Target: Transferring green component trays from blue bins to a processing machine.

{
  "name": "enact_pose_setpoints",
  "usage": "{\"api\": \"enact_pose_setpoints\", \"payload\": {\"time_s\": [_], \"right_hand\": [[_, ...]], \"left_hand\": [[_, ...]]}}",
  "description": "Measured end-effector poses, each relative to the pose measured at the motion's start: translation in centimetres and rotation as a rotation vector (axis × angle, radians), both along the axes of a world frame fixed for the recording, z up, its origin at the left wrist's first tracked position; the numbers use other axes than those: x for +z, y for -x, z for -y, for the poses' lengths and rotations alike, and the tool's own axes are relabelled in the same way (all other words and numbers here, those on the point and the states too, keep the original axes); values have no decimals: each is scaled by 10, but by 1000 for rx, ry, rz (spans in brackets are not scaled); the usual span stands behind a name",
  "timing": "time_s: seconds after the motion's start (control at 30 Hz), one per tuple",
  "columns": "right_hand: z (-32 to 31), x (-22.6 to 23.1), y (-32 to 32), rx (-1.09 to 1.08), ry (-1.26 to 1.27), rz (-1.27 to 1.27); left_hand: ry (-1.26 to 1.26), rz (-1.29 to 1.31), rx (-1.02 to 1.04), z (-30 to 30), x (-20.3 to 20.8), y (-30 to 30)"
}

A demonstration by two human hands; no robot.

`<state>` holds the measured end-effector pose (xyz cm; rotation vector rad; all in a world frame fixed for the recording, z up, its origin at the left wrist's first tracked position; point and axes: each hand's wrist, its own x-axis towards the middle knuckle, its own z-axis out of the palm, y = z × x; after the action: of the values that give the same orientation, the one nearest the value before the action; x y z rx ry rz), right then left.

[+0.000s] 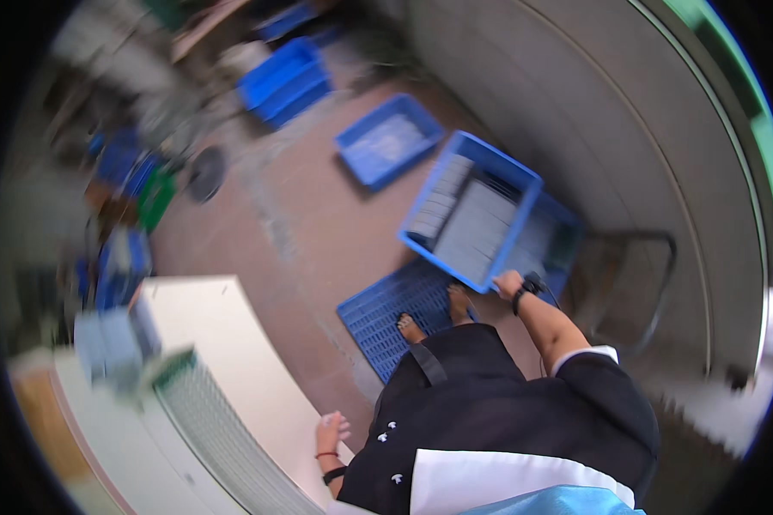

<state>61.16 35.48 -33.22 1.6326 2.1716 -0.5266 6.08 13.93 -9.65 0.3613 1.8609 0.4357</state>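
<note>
My right hand (508, 282) grips the near corner of a blue plastic crate (466, 279), its fingers closed over the rim. Stacked grey flat pieces (477, 225) fill much of that crate, with a row of similar pieces (439, 199) along its left side. The crate rests partly over another blue crate (561, 230). At the lower left, my left hand (332, 428) hangs beside the edge of a white tabletop (232, 335). Its fingers are loosely apart, somewhat blurred, and I see nothing held in them.
My feet stand on a blue slotted plastic mat (374, 322). Farther off are a blue bin (389, 142) and stacked blue bins (285, 81). A wall (575, 94) runs along the right, near a bent metal frame (661, 292). A green crate (155, 199) sits at the left.
</note>
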Motion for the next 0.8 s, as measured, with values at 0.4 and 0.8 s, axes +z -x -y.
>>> {"api": "enact_pose_setpoints", "payload": {"time_s": [0.4,0.8], "right_hand": [[104,-82,-157,-1755,54,-12],[31,-218,-258,-1746,-6,105]], "left_hand": [[279,6,-85,-105,-51,-11],[688,-191,-306,-106,-81,22]]}}
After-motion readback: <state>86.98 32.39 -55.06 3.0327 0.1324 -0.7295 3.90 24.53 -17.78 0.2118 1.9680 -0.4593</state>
